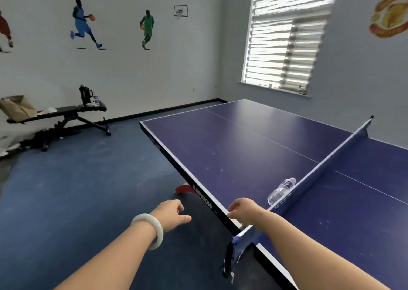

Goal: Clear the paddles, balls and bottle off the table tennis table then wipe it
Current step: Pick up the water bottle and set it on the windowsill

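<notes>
Head-height view across a dark blue table tennis counter (242, 148) with white lines, running from 5 o'clock up toward 1 o'clock, split by a low blue net (331, 157).

At 4 o'clock, a clear plastic water bottle (281, 190), lying on its side on the counter, pressed along the near face of the net, cap end toward 1 o'clock, base toward the near edge. No paddles or balls in sight on the visible part of the counter.

At 6 o'clock, two bare forearms reaching forward. Left hand (170, 214), with a white bangle (150, 230) on the wrist, hanging over the floor beside the counter, fingers (176, 205) loosely curled, thumb out, holding nothing. Right hand (242, 210) above the counter's near edge, just short of the bottle, fingers drooping in a loose curl, gripping nothing; contact with the edge impossible to tell.

At 9 o'clock, well apart, a black exercise bench (57, 113) with oddments on it.

Bottle probably light and seemingly near empty, thin-walled and smooth: apt to roll, crackle or dent under a hard squeeze. Best taken around the ribbed middle with a wrap of fingers and thumb.
</notes>
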{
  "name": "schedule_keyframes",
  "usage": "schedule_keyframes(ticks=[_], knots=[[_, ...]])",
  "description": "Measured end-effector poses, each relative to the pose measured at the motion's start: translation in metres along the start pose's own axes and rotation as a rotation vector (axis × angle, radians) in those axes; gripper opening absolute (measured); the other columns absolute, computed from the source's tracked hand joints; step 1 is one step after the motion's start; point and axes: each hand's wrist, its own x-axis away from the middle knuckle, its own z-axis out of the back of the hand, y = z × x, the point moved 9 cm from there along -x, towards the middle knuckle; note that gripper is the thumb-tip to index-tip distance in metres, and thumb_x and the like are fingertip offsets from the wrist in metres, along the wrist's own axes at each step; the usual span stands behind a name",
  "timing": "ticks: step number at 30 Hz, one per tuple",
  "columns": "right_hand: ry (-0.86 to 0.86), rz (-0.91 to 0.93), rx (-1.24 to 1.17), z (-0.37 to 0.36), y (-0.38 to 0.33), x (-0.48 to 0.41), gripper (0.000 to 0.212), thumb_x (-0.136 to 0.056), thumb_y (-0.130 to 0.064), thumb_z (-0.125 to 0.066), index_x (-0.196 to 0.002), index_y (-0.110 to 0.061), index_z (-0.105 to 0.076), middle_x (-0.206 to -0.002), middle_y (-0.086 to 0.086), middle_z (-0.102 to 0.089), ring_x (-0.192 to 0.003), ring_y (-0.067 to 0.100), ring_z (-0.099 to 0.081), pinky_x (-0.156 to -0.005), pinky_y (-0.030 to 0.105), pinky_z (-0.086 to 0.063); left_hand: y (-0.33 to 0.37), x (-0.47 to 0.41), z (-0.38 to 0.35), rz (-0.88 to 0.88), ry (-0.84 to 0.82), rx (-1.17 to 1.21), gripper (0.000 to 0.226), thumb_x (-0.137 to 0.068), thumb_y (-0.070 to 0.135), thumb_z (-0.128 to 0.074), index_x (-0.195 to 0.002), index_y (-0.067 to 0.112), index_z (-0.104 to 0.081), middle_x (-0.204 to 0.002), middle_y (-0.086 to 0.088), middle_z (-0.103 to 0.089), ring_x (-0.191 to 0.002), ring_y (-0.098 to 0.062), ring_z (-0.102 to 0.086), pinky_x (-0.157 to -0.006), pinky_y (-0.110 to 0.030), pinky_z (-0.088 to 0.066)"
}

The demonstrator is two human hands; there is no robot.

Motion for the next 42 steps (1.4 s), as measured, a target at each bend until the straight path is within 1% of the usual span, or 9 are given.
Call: schedule_keyframes(ticks=[3, 5, 9, 13, 25, 28, 32, 38, 42], knots=[[0.022, -0.094, -0.017, 0.014, 0.013, -0.05, 0.028, -0.088, -0.025, -0.07, -0.111, -0.01, -0.069, -0.088, 0.003, -0.063, -0.057, 0.01, -0.054, -0.046, 0.017, -0.045, 0.012, -0.061, 0.01, -0.058, -0.047, -0.029, 0.042, -0.09, 0.049, -0.062, -0.123, 0.024, -0.054, -0.116, 0.009, -0.055, -0.104, -0.01, -0.054, -0.086, -0.022, -0.041], [0.038, -0.125, -0.033, 0.024, 0.019, -0.087, 0.028, -0.089, -0.024, -0.068, -0.111, -0.008, -0.07, -0.084, 0.005, -0.062, -0.057, 0.014, -0.055, -0.044, 0.018, -0.045, 0.021, -0.103, 0.017, -0.095, -0.063, -0.052, 0.044, -0.09, 0.048, -0.062, -0.125, 0.022, -0.053, -0.119, 0.007, -0.055, -0.107, -0.011, -0.054, -0.091, -0.023, -0.042], [0.042, -0.19, -0.102, 0.036, 0.034, -0.15, 0.029, -0.089, -0.025, -0.069, -0.113, -0.009, -0.067, -0.078, -0.001, -0.06, -0.066, 0.018, -0.056, -0.048, 0.021, -0.046, 0.033, -0.181, 0.025, -0.117, -0.13, -0.075, 0.044, -0.091, 0.046, -0.062, -0.125, 0.021, -0.053, -0.121, 0.005, -0.055, -0.105, -0.01, -0.053, -0.087, -0.021, -0.04], [0.092, -0.276, -0.187, 0.047, 0.061, -0.192, 0.03, -0.088, -0.024, -0.067, -0.113, -0.007, -0.066, -0.086, 0.002, -0.061, -0.07, 0.018, -0.057, -0.053, 0.022, -0.047, 0.054, -0.253, 0.02, -0.165, -0.182, -0.063, 0.042, -0.09, 0.043, -0.064, -0.123, 0.019, -0.054, -0.113, 0.005, -0.056, -0.102, -0.011, -0.056, -0.084, -0.021, -0.042], [0.301, -0.74, -0.464, 0.055, 0.185, -0.191, 0.028, -0.09, -0.027, -0.066, -0.115, -0.016, -0.06, -0.114, 0.0, -0.062, -0.094, 0.016, -0.058, -0.082, 0.027, -0.049, 0.16, -0.414, -0.133, -0.469, -0.527, -0.371, 0.053, -0.089, 0.048, -0.063, -0.13, 0.019, -0.048, -0.13, 0.0, -0.043, -0.111, -0.016, -0.051, -0.097, -0.029, -0.045], [0.388, -0.868, -0.448, 0.067, 0.202, -0.189, 0.037, -0.091, -0.028, -0.065, -0.124, -0.015, -0.055, -0.115, -0.001, -0.059, -0.103, 0.018, -0.058, -0.09, 0.028, -0.048, 0.169, -0.446, -0.151, -0.518, -0.429, -0.493, 0.063, -0.086, 0.053, -0.063, -0.136, 0.022, -0.04, -0.141, 0.0, -0.034, -0.128, -0.02, -0.04, -0.104, -0.033, -0.038], [0.48, -1.013, -0.294, 0.088, 0.22, -0.204, 0.045, -0.093, -0.035, -0.061, -0.131, -0.014, -0.049, -0.128, 0.005, -0.054, -0.118, 0.024, -0.054, -0.099, 0.033, -0.044, 0.161, -0.486, -0.168, -0.472, -0.42, -0.535, 0.097, -0.083, 0.062, -0.062, -0.154, 0.02, -0.012, -0.162, -0.009, -0.001, -0.15, -0.029, 0.0, -0.12, -0.04, -0.016], [0.626, -1.134, 0.104, 0.116, 0.231, -0.229, 0.059, -0.09, -0.049, -0.061, -0.13, -0.01, -0.039, -0.131, 0.01, -0.042, -0.121, 0.025, -0.045, -0.103, 0.033, -0.039, 0.128, -0.504, -0.202, -0.556, -0.485, -0.65, 0.124, -0.076, 0.077, -0.055, -0.147, 0.023, 0.031, -0.151, -0.007, 0.042, -0.141, -0.034, 0.034, -0.116, -0.051, 0.016], [0.621, -1.149, -0.051, 0.121, 0.262, -0.251, 0.071, -0.088, -0.046, -0.066, -0.138, -0.006, -0.035, -0.137, 0.013, -0.042, -0.128, 0.029, -0.043, -0.107, 0.037, -0.037, 0.121, -0.508, -0.214, -0.564, -0.518, -0.65, 0.124, -0.076, 0.079, -0.053, -0.138, 0.025, 0.041, -0.14, -0.007, 0.053, -0.132, -0.033, 0.044, -0.111, -0.053, 0.022]])
